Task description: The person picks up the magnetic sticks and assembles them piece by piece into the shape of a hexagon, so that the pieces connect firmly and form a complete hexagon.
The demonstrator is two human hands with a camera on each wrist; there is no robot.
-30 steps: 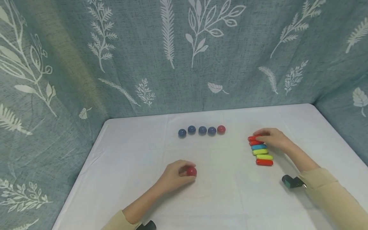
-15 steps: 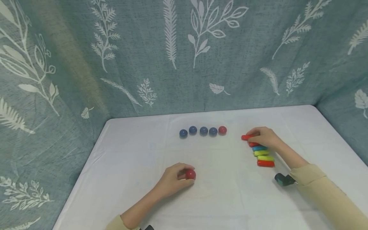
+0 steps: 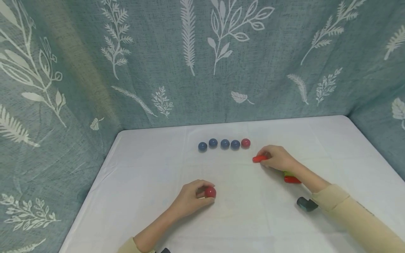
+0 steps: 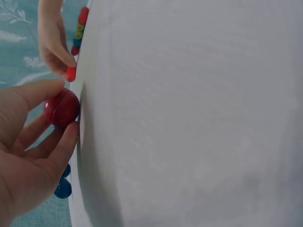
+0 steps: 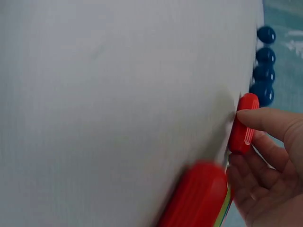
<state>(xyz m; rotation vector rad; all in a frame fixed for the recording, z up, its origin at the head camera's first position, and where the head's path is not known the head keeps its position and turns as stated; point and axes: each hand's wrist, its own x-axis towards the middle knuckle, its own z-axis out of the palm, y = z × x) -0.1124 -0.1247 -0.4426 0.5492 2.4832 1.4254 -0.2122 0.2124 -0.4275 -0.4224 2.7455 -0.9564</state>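
Observation:
My left hand [image 3: 194, 198] holds a red ball [image 3: 210, 192] between thumb and fingertips, low over the white table. In the left wrist view a thin seam runs round this ball [image 4: 64, 109]. Further right and back, my right hand [image 3: 278, 160] pinches a short red rod [image 3: 259, 159] with rounded ends. The right wrist view shows the thumb on one side of that rod [image 5: 244, 125] and fingers behind it. Beneath the right forearm lie other rods, of which a red one [image 3: 292, 179] and a yellow-green one [image 3: 288, 173] show; the arm hides the others.
At the back of the white table [image 3: 158, 158] several blue balls [image 3: 225, 143] form a row, ending at the right in a red ball [image 3: 245, 143]. A patterned green-blue curtain [image 3: 202, 95] surrounds the table. Close below the right wrist camera is a blurred red rod [image 5: 196, 194].
My right hand has taken the furthest red rod from the row and carried it left, then a little nearer. The left hand keeps its grip on the red ball, almost still.

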